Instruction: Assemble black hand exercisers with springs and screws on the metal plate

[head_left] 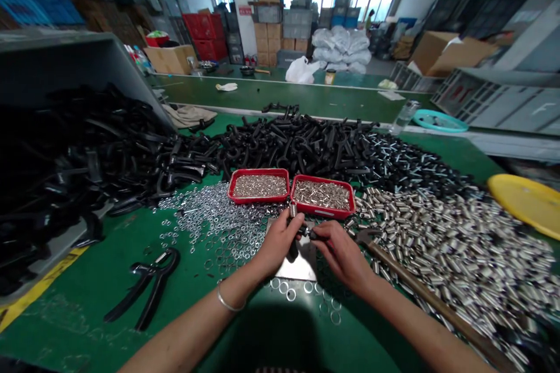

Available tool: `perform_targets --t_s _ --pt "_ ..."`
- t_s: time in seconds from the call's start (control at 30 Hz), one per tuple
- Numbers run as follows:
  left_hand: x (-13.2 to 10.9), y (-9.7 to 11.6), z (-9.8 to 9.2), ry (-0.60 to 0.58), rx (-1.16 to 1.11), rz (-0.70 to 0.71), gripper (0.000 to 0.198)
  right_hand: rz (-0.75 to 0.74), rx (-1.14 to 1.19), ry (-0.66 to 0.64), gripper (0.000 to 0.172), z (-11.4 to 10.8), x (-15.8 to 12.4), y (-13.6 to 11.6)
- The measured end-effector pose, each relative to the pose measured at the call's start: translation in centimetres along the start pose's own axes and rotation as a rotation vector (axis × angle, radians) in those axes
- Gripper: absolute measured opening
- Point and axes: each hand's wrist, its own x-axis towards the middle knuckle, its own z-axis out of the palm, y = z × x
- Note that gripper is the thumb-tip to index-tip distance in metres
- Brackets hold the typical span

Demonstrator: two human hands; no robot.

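My left hand (277, 242) is closed around a dark handle (293, 252), with a metal coil spring (293, 210) sticking up by the thumb. Pinched in the fingers of my right hand (343, 253) is a small black knob (312, 235), which meets the part in my left hand; its far end is hidden. Both hands are above a pale metal plate (295, 271). Just beyond them stand two red trays, the left tray (258, 200) full of tiny metal parts and the right tray (321, 211) holding small pins. A hand grip exerciser (151, 285) lies at the left.
Black handles (297, 143) are heaped behind the trays and spill from a grey bin (87, 41). Loose nuts (210, 215) spread left, metal springs (437, 239) right. A hammer (420, 285) lies beside my right forearm. Flat rings (291, 295) lie near the plate. A yellow lid (525, 201) is far right.
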Motion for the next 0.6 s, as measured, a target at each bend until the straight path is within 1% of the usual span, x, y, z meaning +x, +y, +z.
perform_targets --t_s 0.03,0.1,0.13,0.17,0.23,0.27,0.3,0.37,0.4,0.43,0.47,0.53,0.57,0.6 --pt "0.0 0.2 -0.1 0.007 0.075 0.041 0.027 0.121 0.156 -0.015 0.017 0.1 0.2 -0.1" --pt "0.1 0.4 -0.1 0.027 0.198 0.117 0.024 0.373 0.507 -0.066 0.032 0.6 0.5 -0.3" --pt "0.2 0.5 -0.1 0.034 0.238 0.144 0.024 0.458 0.641 -0.093 0.037 0.8 0.6 -0.4" --pt "0.3 0.5 -0.2 0.037 0.26 0.162 0.024 0.501 0.715 -0.11 0.039 1.1 0.6 -0.5" --pt "0.6 0.6 -0.3 0.022 0.265 0.189 0.024 0.508 0.74 -0.125 0.04 1.4 0.7 -0.5" --pt "0.7 0.6 -0.4 0.006 0.261 0.204 0.024 0.511 0.754 -0.157 0.041 1.5 0.7 -0.4" --pt "0.8 0.5 -0.6 -0.015 0.26 0.22 0.025 0.527 0.795 -0.222 0.045 1.5 0.7 -0.3" --pt "0.9 0.3 -1.0 -0.062 0.282 0.238 0.025 0.589 0.893 -0.386 0.06 1.4 0.8 -0.1" --pt "0.9 0.1 -1.2 -0.077 0.298 0.234 0.026 0.615 0.888 -0.45 0.068 1.3 0.8 0.0" --pt "1.0 -0.1 -1.4 -0.081 0.31 0.22 0.027 0.62 0.809 -0.464 0.072 1.2 0.9 0.1" --pt "1.0 -0.3 -1.7 -0.074 0.315 0.198 0.028 0.595 0.657 -0.426 0.071 1.2 1.0 0.1" --pt "0.9 -0.8 -2.0 -0.043 0.307 0.157 0.028 0.475 0.269 -0.26 0.058 1.3 1.0 0.2" --pt "0.7 -0.9 -2.1 -0.026 0.302 0.148 0.028 0.407 0.136 -0.201 0.052 1.5 1.0 0.2" --pt "0.5 -1.1 -2.2 -0.012 0.302 0.152 0.028 0.356 0.077 -0.19 0.049 1.8 0.9 0.3"
